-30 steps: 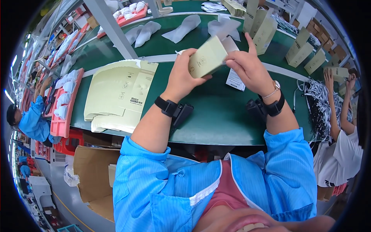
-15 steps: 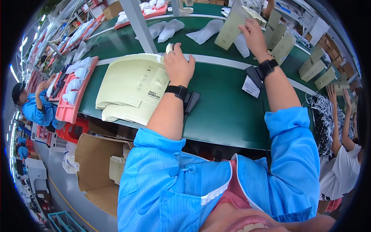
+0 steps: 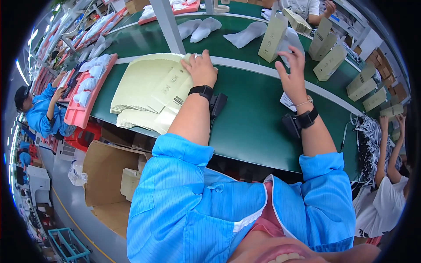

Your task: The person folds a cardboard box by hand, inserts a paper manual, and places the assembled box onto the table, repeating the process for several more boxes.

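Note:
My left hand (image 3: 201, 70) rests at the far right corner of a stack of flat pale yellow cartons (image 3: 142, 85), fingers apart and touching the top ones. Some of its fingertips are hidden at the stack's edge. My right hand (image 3: 293, 72) is raised over the green work surface (image 3: 250, 114), empty, its thumb and fingers spread. Just beyond it, a folded-up pale yellow carton (image 3: 272, 37) stands upright with its top flaps up. A white bag (image 3: 291, 44) lies beside that carton, partly behind my right hand. A white label card (image 3: 287, 101) lies near my right wrist.
More upright cartons (image 3: 330, 63) line the far strip to the right. Several white bags (image 3: 247, 35) lie beyond the pale rail (image 3: 245, 65). A grey post (image 3: 169, 28) rises behind the stack. Pink trays (image 3: 90, 94) stand left; bundled white cables (image 3: 370, 136) lie right. Co-workers' hands (image 3: 388, 127) work nearby.
My right hand has let go of the upright carton and drawn back toward me, fingers opening. The carton now stands by itself. My left hand stays at the stack's corner.

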A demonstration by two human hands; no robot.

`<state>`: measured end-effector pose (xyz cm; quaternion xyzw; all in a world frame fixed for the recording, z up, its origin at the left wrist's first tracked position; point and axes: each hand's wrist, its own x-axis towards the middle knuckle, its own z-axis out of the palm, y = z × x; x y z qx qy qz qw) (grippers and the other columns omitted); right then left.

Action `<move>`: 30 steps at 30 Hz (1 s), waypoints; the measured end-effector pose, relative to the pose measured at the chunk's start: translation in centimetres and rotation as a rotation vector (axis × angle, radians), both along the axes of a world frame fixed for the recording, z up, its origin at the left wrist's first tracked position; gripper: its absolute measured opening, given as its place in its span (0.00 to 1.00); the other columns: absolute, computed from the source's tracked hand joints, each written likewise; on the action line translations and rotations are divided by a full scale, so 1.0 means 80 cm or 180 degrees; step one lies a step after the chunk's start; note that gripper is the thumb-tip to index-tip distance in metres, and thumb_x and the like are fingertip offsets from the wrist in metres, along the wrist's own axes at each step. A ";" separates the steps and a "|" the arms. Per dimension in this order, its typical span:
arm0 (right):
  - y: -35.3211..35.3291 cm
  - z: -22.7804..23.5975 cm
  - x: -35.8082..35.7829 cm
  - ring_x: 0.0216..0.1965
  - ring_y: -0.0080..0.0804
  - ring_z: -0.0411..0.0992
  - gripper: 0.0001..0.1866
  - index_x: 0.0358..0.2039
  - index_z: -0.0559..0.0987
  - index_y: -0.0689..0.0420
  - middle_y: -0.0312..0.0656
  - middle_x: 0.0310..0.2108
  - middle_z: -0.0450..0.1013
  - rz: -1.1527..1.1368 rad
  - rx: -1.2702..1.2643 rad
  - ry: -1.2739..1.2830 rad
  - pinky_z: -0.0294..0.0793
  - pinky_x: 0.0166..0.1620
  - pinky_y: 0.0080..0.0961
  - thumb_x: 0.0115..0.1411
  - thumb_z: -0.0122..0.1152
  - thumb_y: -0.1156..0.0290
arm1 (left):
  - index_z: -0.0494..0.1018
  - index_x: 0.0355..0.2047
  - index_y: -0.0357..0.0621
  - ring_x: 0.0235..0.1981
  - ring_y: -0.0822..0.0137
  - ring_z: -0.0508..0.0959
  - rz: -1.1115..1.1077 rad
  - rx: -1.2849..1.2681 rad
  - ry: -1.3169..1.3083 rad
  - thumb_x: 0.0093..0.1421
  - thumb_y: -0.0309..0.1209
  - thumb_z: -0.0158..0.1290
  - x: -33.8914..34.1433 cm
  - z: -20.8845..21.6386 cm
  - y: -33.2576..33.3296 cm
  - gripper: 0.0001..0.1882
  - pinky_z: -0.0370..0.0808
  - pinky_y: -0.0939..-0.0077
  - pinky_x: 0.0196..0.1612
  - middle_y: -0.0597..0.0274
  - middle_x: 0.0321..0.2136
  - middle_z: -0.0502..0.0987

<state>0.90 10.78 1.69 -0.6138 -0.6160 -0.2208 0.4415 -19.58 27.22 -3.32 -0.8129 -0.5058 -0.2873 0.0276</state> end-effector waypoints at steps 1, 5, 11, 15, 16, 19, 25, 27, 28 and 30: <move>-0.002 -0.003 -0.002 0.55 0.39 0.61 0.21 0.51 0.68 0.55 0.46 0.54 0.59 0.0138 -0.0266 0.0055 0.65 0.55 0.35 0.58 0.58 0.65 | 0.64 0.53 0.48 0.58 0.51 0.61 -0.0026 0.0000 0.0019 0.48 0.37 0.62 0.004 0.007 -0.004 0.32 0.48 0.46 0.62 0.51 0.44 0.73; -0.007 -0.002 -0.058 0.50 0.34 0.65 0.21 0.51 0.69 0.57 0.43 0.51 0.63 0.1183 -0.1221 0.1476 0.68 0.52 0.30 0.58 0.59 0.66 | 0.66 0.51 0.45 0.54 0.51 0.65 -0.1922 0.0709 -0.1055 0.45 0.30 0.63 0.010 0.038 -0.018 0.31 0.54 0.58 0.62 0.51 0.40 0.74; -0.003 -0.010 -0.047 0.40 0.26 0.70 0.20 0.49 0.70 0.61 0.37 0.42 0.69 0.2166 -0.1781 0.2968 0.72 0.43 0.23 0.59 0.59 0.66 | 0.64 0.54 0.47 0.51 0.50 0.67 -0.3061 0.0408 -0.1616 0.40 0.38 0.66 0.011 0.064 -0.074 0.39 0.63 0.62 0.55 0.51 0.41 0.72; -0.011 0.018 -0.019 0.34 0.22 0.71 0.20 0.49 0.70 0.62 0.35 0.36 0.71 0.1851 -0.1190 0.2920 0.73 0.38 0.21 0.59 0.58 0.67 | 0.59 0.58 0.50 0.49 0.49 0.69 -0.2280 0.1240 -0.0764 0.33 0.45 0.69 -0.003 0.082 -0.077 0.51 0.65 0.59 0.53 0.49 0.43 0.72; -0.013 0.024 -0.013 0.33 0.22 0.71 0.19 0.48 0.70 0.62 0.35 0.35 0.71 0.1841 -0.0973 0.2893 0.72 0.37 0.20 0.59 0.59 0.67 | 0.57 0.60 0.51 0.49 0.49 0.69 -0.1931 0.1528 -0.0434 0.31 0.47 0.69 -0.004 0.084 -0.076 0.55 0.66 0.59 0.52 0.49 0.44 0.71; -0.022 0.035 -0.011 0.35 0.22 0.71 0.21 0.50 0.70 0.61 0.36 0.38 0.71 0.1841 -0.0793 0.2852 0.71 0.39 0.21 0.58 0.59 0.67 | 0.54 0.61 0.52 0.49 0.48 0.70 -0.2235 0.0757 -0.0581 0.28 0.49 0.69 -0.010 0.083 -0.071 0.58 0.65 0.58 0.53 0.48 0.45 0.71; -0.036 0.048 -0.043 0.53 0.30 0.64 0.29 0.58 0.63 0.60 0.42 0.53 0.65 0.2570 -0.0190 0.2606 0.61 0.56 0.28 0.59 0.58 0.62 | 0.53 0.61 0.52 0.46 0.48 0.72 -0.2512 0.0640 -0.1200 0.30 0.47 0.69 -0.012 0.087 -0.083 0.57 0.69 0.59 0.49 0.49 0.44 0.72; -0.035 0.049 -0.056 0.56 0.31 0.61 0.31 0.58 0.61 0.60 0.42 0.55 0.63 0.2691 -0.0034 0.2572 0.58 0.58 0.29 0.59 0.58 0.61 | 0.54 0.60 0.52 0.42 0.49 0.74 -0.2452 0.0388 -0.1945 0.31 0.44 0.70 -0.010 0.081 -0.083 0.56 0.72 0.61 0.44 0.51 0.42 0.73; -0.034 0.049 -0.062 0.58 0.31 0.58 0.32 0.59 0.60 0.60 0.42 0.56 0.61 0.2803 0.0127 0.2562 0.56 0.60 0.30 0.59 0.57 0.60 | 0.54 0.60 0.52 0.40 0.50 0.75 -0.2420 0.0256 -0.2315 0.31 0.43 0.71 -0.009 0.079 -0.083 0.55 0.73 0.62 0.42 0.52 0.41 0.73; -0.034 0.050 -0.074 0.61 0.32 0.56 0.33 0.60 0.59 0.60 0.43 0.58 0.59 0.2913 0.0284 0.2534 0.53 0.62 0.31 0.59 0.57 0.60 | 0.55 0.59 0.52 0.39 0.50 0.75 -0.2545 0.0768 -0.2238 0.31 0.41 0.71 -0.005 0.077 -0.083 0.54 0.74 0.62 0.39 0.52 0.41 0.73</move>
